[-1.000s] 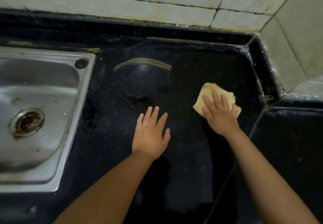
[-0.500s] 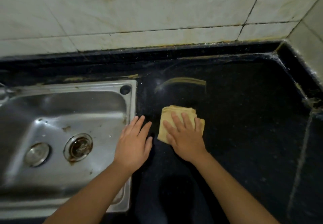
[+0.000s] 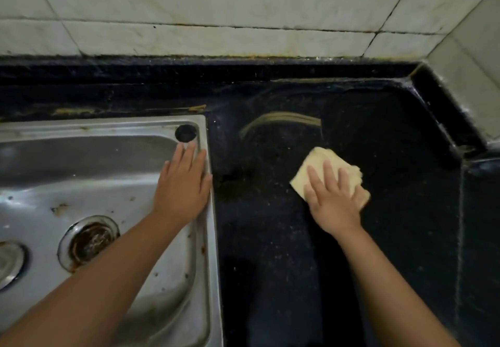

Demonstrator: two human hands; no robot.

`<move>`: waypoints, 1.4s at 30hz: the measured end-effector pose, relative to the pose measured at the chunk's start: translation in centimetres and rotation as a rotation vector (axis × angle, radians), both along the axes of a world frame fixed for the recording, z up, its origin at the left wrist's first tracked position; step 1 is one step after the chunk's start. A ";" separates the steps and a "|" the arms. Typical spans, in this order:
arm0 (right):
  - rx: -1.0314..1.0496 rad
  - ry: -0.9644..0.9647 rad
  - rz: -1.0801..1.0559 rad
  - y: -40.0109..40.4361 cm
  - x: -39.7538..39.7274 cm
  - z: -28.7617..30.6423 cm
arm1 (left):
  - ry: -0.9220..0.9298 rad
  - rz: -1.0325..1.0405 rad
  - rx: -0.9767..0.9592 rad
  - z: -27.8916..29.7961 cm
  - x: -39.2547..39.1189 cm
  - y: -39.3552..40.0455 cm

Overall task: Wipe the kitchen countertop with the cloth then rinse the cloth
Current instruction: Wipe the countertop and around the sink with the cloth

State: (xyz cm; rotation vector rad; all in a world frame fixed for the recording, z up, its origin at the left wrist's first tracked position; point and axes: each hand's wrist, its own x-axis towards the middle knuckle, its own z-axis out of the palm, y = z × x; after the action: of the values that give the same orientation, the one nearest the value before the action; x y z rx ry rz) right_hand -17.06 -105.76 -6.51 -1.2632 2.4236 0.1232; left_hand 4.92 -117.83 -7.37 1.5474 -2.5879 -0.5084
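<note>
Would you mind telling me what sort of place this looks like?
Most likely a home kitchen: a stainless steel sink set into a dark stone countertop, with a tiled wall behind.

Cloth (image 3: 326,169) on countertop (image 3: 270,238), right of sink (image 3: 108,162)

Cloth (image 3: 322,166) pale yellow; countertop (image 3: 392,211) black, speckled; sink (image 3: 81,173) silver, rust-spotted.

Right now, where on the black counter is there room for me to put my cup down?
Bare patches: the back corner of the black counter between the cloth and the tiled wall, and the near strip between the sink rim and the right arm. It is crowded in the middle, where the right hand presses the cloth, and along the sink edge under the left hand.
</note>
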 end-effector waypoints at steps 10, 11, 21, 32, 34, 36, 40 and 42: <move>-0.223 0.033 0.407 0.2 11.2 -3.8 | 0.054 0.007 -0.041 0.2 -1.5 -4.9; -0.206 0.044 0.424 2.3 10.8 -3.8 | 0.044 0.000 -0.062 0.5 -2.3 -5.5; -0.084 0.134 -0.226 5.2 -5.7 -1.1 | -0.136 -0.005 -0.005 -1.6 -4.4 -4.1; -0.037 -0.036 0.148 -15.8 -1.2 -1.6 | -0.124 -0.001 0.008 -2.2 -5.0 -4.6; -0.037 -0.030 0.310 -15.0 0.6 -1.6 | -0.089 0.009 -0.003 -2.2 -4.9 -4.8; -0.077 -0.041 0.451 -11.7 1.1 -1.9 | -0.056 0.011 -0.013 -2.1 -4.8 -5.0; -0.037 0.063 0.571 -1.9 -3.9 -2.1 | -0.040 -0.023 -0.024 -2.4 -5.0 -4.6; 0.028 0.111 0.418 -0.8 -8.9 -1.2 | -0.037 -0.020 -0.020 -2.7 -5.1 -4.4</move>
State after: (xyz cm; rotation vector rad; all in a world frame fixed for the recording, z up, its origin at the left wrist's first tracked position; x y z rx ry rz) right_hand -26.01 -106.57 -7.74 -1.7751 2.1999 0.3501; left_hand -0.18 -122.28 -10.04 1.5414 -2.6296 -0.4587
